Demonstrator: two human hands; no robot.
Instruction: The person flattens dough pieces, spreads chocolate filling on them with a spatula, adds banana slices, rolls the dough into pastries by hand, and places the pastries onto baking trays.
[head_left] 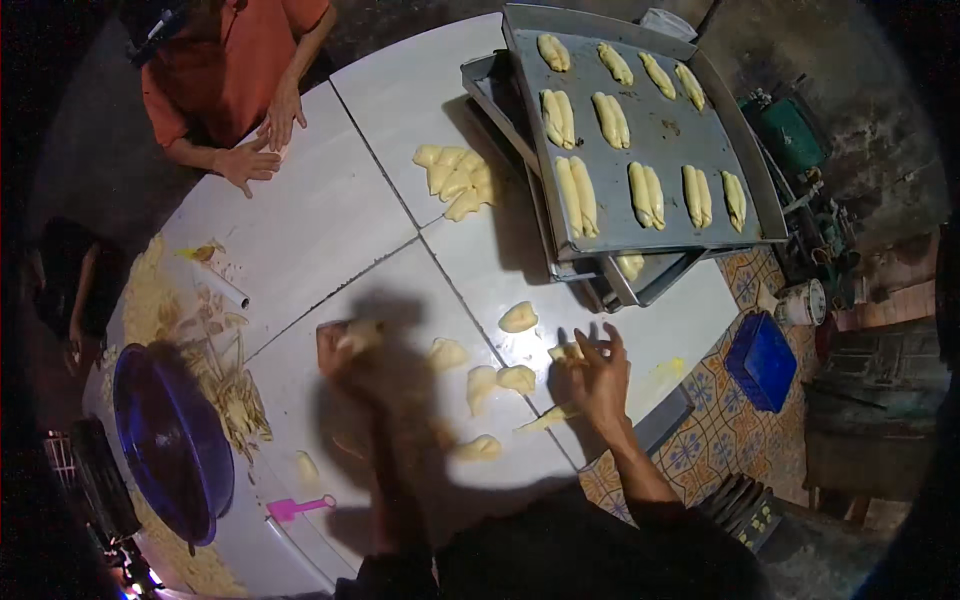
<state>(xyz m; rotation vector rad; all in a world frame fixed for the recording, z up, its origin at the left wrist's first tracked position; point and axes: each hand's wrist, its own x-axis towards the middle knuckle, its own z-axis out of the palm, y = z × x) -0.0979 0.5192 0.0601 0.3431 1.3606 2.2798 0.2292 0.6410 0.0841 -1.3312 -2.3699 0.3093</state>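
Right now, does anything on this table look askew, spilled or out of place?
Yes. The top tray sits askew over the lower trays, their corners jutting out at different angles. Pale scraps lie scattered beside the blue basin, and a yellow smear marks the tabletop right of the right hand.

The lump of dough point(362, 336) at the person's left hand point(334, 350) is pale yellow, kinda rounded, and sits in heavy shadow, so I can't really tell its exact shape. The other bit, a small yellow dough piece point(566, 352) over on the right, is mostly tucked behind the fingers of the right hand point(600, 385), with just a sliver poking out on the left side, near the white worktop's point(300, 200) edge. Honestly can't see from here whether it's pinched or just touched. The two are well apart, both plain and smooth-ish.
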